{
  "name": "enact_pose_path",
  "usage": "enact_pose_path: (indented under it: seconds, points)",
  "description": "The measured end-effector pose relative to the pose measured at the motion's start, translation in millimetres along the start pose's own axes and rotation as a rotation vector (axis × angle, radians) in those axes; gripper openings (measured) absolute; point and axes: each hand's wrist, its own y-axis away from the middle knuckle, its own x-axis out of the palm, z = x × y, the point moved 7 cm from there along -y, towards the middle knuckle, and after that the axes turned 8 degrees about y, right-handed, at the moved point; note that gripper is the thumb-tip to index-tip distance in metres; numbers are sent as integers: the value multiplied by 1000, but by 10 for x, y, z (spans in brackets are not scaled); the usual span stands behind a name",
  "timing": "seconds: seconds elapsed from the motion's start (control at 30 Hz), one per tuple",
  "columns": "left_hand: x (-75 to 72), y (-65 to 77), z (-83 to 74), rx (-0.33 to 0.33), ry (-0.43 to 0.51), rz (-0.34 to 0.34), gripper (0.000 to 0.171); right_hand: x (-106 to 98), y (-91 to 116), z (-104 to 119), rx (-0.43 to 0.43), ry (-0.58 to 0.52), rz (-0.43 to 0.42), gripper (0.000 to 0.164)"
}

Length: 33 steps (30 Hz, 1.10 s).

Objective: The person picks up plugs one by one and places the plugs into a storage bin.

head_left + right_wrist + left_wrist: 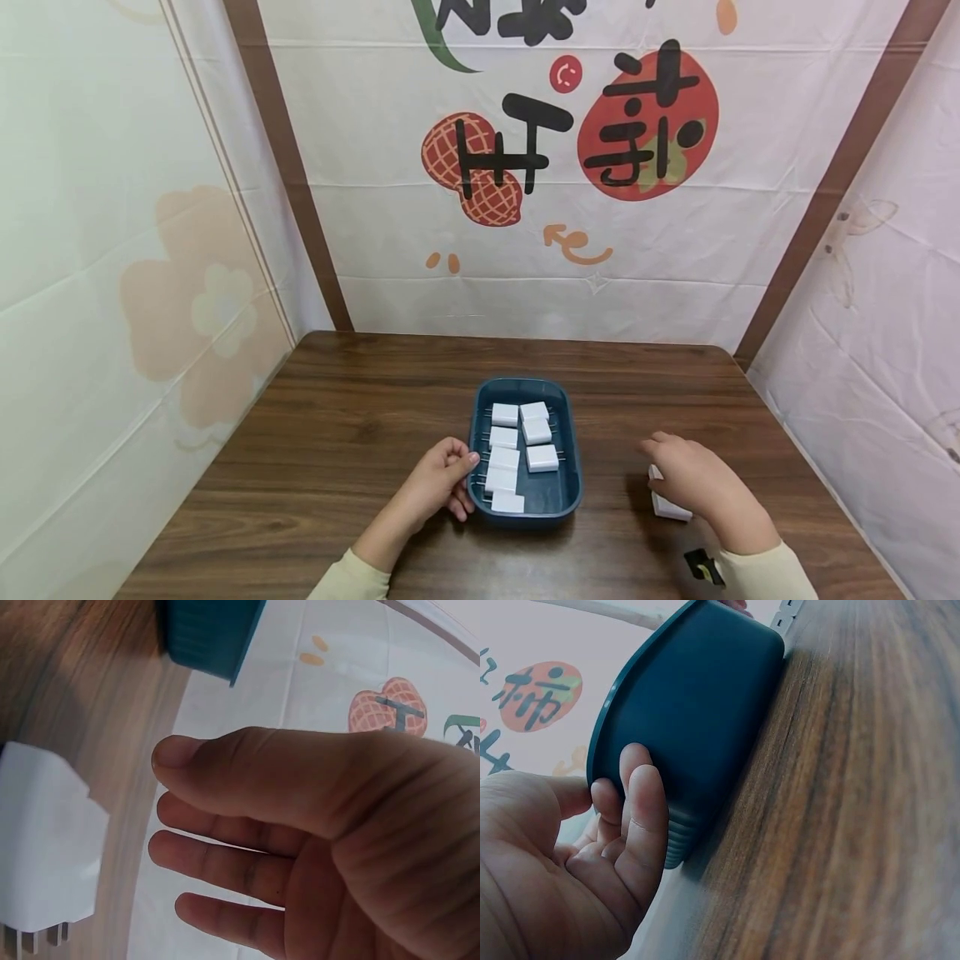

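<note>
A dark blue plastic bin (551,500) stands on the table with several white charger plugs (504,459) inside, their metal prongs pointing sideways. At the bin's left wall, my left hand (442,483) pinches the rim between thumb and index finger; in the left wrist view its other fingers lie against or near the outer wall (705,712). My right hand (701,479) hovers right of the bin, partly covering white charger plugs (670,507) on the table. In the right wrist view its fingers are extended and apart from a white plug (49,840) with prongs.
A small black and yellow item (703,567) is near the right sleeve. The wooden table (360,408) reaches to printed white fabric walls (525,300) at the back and sides.
</note>
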Motion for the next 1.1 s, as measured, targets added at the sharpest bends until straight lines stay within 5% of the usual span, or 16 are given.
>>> enact_pose_path:
  seconds: [0.33,1.1]
  points:
    - [-2,-7,10,-2,0,0,25,225,-15,-175,53,-80,101,46]
    - [-5,-1,1,-2,-1,2,25,303,-53,-299,76,-72,89,33]
